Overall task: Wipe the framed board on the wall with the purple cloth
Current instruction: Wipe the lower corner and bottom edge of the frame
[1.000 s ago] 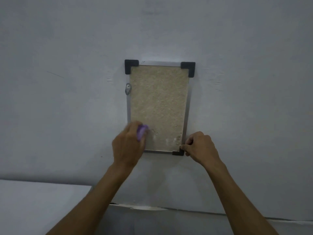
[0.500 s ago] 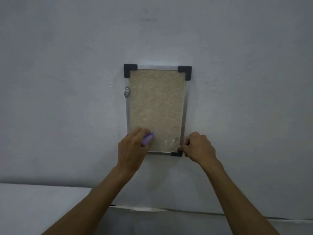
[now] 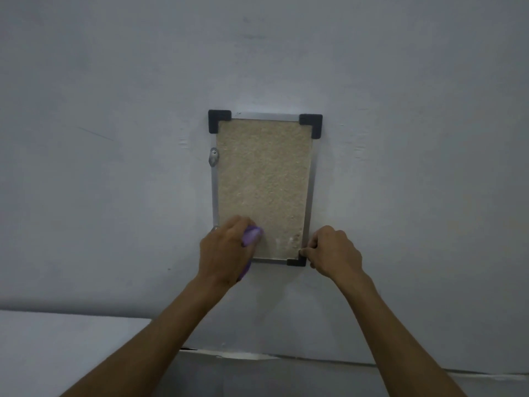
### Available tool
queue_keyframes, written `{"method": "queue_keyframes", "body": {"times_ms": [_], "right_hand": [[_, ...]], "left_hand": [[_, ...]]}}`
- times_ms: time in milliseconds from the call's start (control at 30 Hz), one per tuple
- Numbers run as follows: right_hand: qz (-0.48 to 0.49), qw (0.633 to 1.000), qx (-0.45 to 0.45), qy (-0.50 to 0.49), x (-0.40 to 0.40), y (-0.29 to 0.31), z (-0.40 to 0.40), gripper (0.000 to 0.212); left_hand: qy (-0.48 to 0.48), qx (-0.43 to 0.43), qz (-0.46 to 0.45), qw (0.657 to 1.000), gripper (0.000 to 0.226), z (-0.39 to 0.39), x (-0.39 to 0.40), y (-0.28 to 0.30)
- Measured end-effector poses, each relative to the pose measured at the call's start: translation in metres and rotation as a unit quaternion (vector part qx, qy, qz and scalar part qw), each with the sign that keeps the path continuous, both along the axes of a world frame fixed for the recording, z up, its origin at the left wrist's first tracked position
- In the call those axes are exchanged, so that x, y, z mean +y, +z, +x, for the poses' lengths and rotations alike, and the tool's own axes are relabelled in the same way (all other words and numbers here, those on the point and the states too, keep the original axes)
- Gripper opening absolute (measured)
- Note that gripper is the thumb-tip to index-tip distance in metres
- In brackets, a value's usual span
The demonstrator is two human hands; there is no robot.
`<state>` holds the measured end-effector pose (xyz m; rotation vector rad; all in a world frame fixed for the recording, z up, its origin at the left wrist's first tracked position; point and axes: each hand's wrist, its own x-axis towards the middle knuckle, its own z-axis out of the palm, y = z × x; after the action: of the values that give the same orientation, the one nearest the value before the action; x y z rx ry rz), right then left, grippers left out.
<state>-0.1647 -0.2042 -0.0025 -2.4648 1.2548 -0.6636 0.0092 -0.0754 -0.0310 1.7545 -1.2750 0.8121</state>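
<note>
Left fingers (image 3: 229, 229) curled round purple cloth (image 3: 251, 234) on framed board (image 3: 263, 181), right fingers (image 3: 310, 249) pinching its lower corner, grey wall (image 3: 114, 138) around.

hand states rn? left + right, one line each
Left hand: grips the purple cloth against the framed board, low on its left side.
Right hand: fingers pinch the board's bottom-right corner.

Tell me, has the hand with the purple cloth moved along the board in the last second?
Yes, slightly: the left hand with the purple cloth has slid rightward from the framed board's left edge toward the bottom right corner cap.
</note>
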Motion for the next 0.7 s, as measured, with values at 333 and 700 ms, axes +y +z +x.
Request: {"method": "queue_keyframes", "body": {"times_ms": [333,700], "right_hand": [[-0.008,1.0,0.005,-0.005,0.002,-0.004,-0.002,0.027],[-0.021,0.999,0.026,-0.022,-0.001,-0.004,0.004,0.03]], "left_hand": [[0.048,0.139,-0.048,0.988,0.024,-0.012,0.004,-0.038],[0.038,0.096,-0.008,0.995,0.018,-0.036,-0.019,-0.038]]}}
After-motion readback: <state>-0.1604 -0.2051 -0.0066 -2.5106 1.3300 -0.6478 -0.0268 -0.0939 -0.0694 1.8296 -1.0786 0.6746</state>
